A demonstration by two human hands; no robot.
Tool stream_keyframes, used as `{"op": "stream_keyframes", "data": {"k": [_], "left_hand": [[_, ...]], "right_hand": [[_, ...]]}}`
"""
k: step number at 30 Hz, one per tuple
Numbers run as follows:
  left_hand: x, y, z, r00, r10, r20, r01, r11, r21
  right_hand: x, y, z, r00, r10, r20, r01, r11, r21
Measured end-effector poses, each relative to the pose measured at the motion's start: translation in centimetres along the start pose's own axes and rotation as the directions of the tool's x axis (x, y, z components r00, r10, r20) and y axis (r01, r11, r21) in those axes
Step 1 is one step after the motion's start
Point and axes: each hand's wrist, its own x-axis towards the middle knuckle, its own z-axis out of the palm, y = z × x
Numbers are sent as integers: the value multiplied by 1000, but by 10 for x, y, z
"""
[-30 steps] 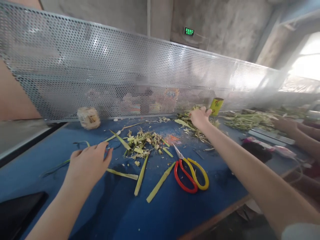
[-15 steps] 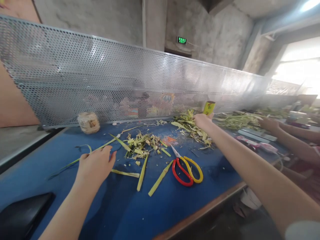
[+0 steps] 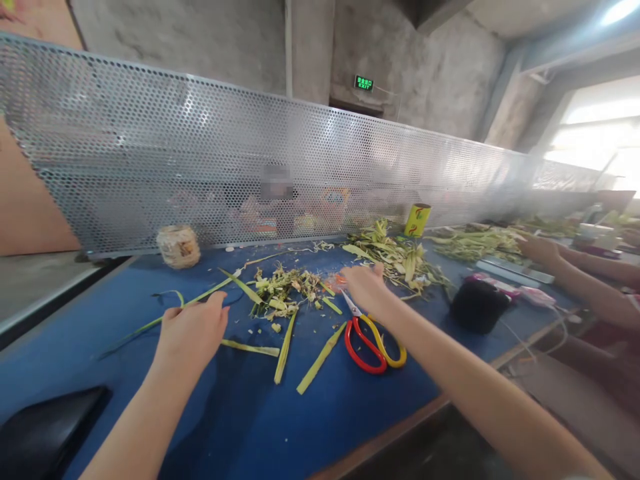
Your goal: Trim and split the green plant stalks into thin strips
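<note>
My left hand (image 3: 193, 333) is curled over a long thin green-yellow plant strand (image 3: 145, 327), which runs out on both sides of it. My right hand (image 3: 367, 287) hovers by orange scraps (image 3: 334, 281) behind the scissors, fingers drawn together; whether anything is in them is hidden. The scissors (image 3: 373, 340), with one red and one yellow handle, lie with their blades pointing away. Between my hands sits a heap of chopped plant bits (image 3: 285, 290). Cut flat strips (image 3: 320, 360) lie in front of it.
A larger plant pile (image 3: 385, 250) lies behind my right hand, with a yellow-green can (image 3: 417, 220) beside it. A twine roll (image 3: 179, 247) stands by the perforated metal screen (image 3: 225, 160). At right are a black object (image 3: 479, 305) and another person's arm (image 3: 575, 267).
My right hand has come back from the plant pile and can, moving left and toward me to the scissors. The black object now shows at right. My left hand stays almost in place.
</note>
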Motion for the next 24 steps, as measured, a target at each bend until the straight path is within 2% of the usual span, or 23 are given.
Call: {"op": "stream_keyframes", "data": {"k": [5,7,9,12,13,20,24], "left_hand": [[0,-1,-2,999,-32,5,32,998,-62],[0,-1,-4,999,-44,30,46,997,-69],[0,-1,-6,995,-61,74,65,996,-59],[0,-1,-8,993,-69,92,72,997,-34],[-1,-1,-8,994,-69,82,72,997,-33],[-3,-5,-14,989,-143,32,147,979,-141],[-2,-27,-37,965,-262,35,264,949,-175]], "right_hand": [[-27,-71,-19,974,-228,-14,228,974,17],[-31,-88,-22,951,-308,10,307,951,41],[-30,-98,-19,941,-334,-58,338,938,77],[-27,-102,-7,933,-272,-236,294,953,67],[-26,-100,-3,932,-259,-254,282,958,57],[-31,-92,8,970,-221,-101,230,969,89],[-35,-97,12,964,-241,-109,253,961,113]]}}
